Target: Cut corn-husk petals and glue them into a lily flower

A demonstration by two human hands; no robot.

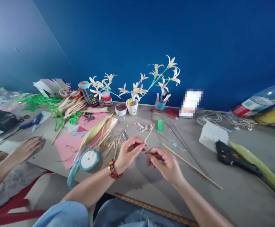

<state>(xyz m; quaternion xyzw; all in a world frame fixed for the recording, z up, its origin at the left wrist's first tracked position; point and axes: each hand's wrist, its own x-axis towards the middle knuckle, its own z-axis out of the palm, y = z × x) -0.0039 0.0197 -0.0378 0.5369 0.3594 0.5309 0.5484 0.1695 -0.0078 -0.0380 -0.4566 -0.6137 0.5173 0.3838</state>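
My left hand (133,150), with a red bead bracelet at the wrist, pinches a thin pale strip (148,135) that sticks up past the fingertips. Close beside it, my right hand (164,162) pinches the lower end of a thin dark wire (146,148), which runs up toward the strip. Both hands are held over the grey table (137,184). A roll of light blue ribbon (96,160) lies left of my left wrist. To the right of my right hand rests a wooden stick (196,168), with thin metal wires (187,143) behind it.
Cups holding pale handmade flowers (138,90) stand along the blue wall. A black glue gun (232,157) and a husk (258,167) lie at right. Pink paper (63,148) and green stems (41,101) are at left. Another person's hand (30,148) rests on the table.
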